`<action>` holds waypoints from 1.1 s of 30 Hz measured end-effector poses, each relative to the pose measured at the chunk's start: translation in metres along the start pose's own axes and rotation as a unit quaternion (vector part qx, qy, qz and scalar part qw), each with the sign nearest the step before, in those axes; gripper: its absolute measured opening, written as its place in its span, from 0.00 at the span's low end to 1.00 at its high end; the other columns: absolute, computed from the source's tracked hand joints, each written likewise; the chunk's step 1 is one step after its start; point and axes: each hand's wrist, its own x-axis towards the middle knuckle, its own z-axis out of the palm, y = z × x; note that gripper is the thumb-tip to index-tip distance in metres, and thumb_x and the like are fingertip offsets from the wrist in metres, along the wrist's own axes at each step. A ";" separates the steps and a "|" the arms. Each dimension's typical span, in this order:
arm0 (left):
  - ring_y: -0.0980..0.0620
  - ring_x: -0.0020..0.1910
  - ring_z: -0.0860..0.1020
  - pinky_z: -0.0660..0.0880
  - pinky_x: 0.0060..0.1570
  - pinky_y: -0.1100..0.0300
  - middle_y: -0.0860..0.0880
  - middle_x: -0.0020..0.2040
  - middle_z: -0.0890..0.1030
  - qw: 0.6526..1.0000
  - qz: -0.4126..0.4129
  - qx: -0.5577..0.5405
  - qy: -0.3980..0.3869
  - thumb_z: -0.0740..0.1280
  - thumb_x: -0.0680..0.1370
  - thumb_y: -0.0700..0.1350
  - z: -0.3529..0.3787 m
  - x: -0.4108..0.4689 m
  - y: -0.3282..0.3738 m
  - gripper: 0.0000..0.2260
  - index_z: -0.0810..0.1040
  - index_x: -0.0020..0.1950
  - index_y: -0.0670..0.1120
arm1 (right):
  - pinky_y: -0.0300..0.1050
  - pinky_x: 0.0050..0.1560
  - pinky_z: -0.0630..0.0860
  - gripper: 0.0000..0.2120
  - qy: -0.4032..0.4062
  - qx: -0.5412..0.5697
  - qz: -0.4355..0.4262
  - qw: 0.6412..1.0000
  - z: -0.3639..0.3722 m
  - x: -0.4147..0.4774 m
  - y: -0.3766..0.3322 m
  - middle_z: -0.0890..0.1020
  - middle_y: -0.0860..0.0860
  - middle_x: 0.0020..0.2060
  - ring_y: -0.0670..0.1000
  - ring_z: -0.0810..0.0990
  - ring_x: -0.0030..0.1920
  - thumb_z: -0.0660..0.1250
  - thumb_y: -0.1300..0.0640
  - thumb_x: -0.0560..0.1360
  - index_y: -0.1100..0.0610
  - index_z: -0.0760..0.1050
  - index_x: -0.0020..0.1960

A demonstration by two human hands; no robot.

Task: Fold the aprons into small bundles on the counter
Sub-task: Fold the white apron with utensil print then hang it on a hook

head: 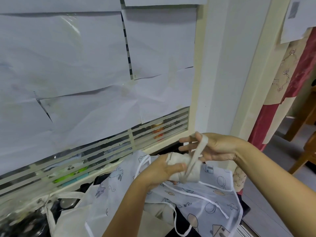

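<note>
Printed apron (pixel 213 194) heaped below; papered window (pixel 68 65) close behind.

Paper-covered window (pixel 68 57); cream frame (pixel 196 82); red curtain (pixel 301 69); wooden chair (pixel 307 151).
</note>
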 end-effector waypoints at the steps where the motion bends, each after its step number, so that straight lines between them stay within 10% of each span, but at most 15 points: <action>1: 0.58 0.38 0.79 0.76 0.35 0.64 0.55 0.39 0.81 0.999 0.011 0.026 -0.032 0.68 0.77 0.40 0.004 -0.002 0.002 0.05 0.78 0.51 0.47 | 0.48 0.52 0.81 0.51 0.041 0.013 0.000 0.999 -0.001 0.003 -0.002 0.77 0.61 0.61 0.54 0.82 0.55 0.77 0.37 0.55 0.65 0.67 0.68; 7: 0.58 0.40 0.78 0.77 0.40 0.60 0.55 0.42 0.80 0.990 0.058 0.098 -0.084 0.67 0.72 0.42 0.016 -0.009 0.007 0.09 0.79 0.51 0.49 | 0.36 0.37 0.79 0.16 0.220 -0.044 -0.040 0.974 -0.003 0.007 -0.022 0.85 0.56 0.38 0.45 0.83 0.33 0.70 0.48 0.69 0.61 0.82 0.45; 11: 0.61 0.34 0.77 0.75 0.37 0.62 0.59 0.35 0.79 0.986 0.043 0.129 -0.096 0.68 0.64 0.51 0.015 -0.012 0.000 0.11 0.75 0.45 0.54 | 0.38 0.37 0.70 0.23 0.307 -0.256 -0.104 0.911 0.000 0.011 -0.025 0.70 0.45 0.20 0.44 0.67 0.22 0.72 0.45 0.71 0.56 0.70 0.24; 16: 0.61 0.37 0.76 0.74 0.35 0.64 0.57 0.42 0.76 0.988 0.002 0.135 -0.074 0.71 0.67 0.49 0.000 -0.006 -0.018 0.15 0.72 0.51 0.52 | 0.44 0.51 0.75 0.08 0.176 -0.296 -0.238 0.908 0.001 0.007 -0.033 0.81 0.50 0.38 0.48 0.78 0.42 0.67 0.61 0.75 0.55 0.75 0.37; 22: 0.63 0.28 0.73 0.69 0.29 0.70 0.50 0.36 0.76 0.973 -0.025 0.222 -0.057 0.69 0.73 0.36 -0.021 0.004 -0.026 0.07 0.75 0.48 0.37 | 0.41 0.48 0.76 0.08 -0.102 -0.268 -0.019 0.958 0.013 0.010 -0.024 0.78 0.55 0.28 0.53 0.79 0.37 0.63 0.62 0.65 0.63 0.76 0.30; 25: 0.60 0.28 0.72 0.68 0.29 0.69 0.45 0.38 0.74 0.972 -0.062 0.216 -0.064 0.69 0.73 0.39 -0.019 0.009 -0.033 0.11 0.75 0.52 0.35 | 0.42 0.51 0.77 0.15 -0.201 -0.182 -0.001 0.963 0.011 0.010 -0.025 0.84 0.57 0.45 0.53 0.82 0.44 0.59 0.69 0.71 0.65 0.80 0.52; 29: 0.54 0.44 0.79 0.78 0.47 0.56 0.50 0.45 0.81 0.997 -0.040 0.071 0.007 0.73 0.71 0.44 -0.016 0.019 -0.035 0.12 0.80 0.53 0.49 | 0.42 0.46 0.81 0.17 -0.113 0.038 -0.057 0.991 0.016 0.021 -0.010 0.78 0.58 0.62 0.55 0.84 0.50 0.63 0.71 0.73 0.64 0.77 0.61; 33: 0.52 0.44 0.80 0.80 0.43 0.57 0.47 0.45 0.80 0.995 -0.018 -0.029 0.089 0.70 0.73 0.39 -0.018 0.034 -0.021 0.10 0.77 0.54 0.44 | 0.32 0.33 0.78 0.22 0.039 0.120 -0.158 0.979 0.033 0.026 0.006 0.80 0.54 0.60 0.43 0.83 0.35 0.71 0.64 0.64 0.60 0.79 0.59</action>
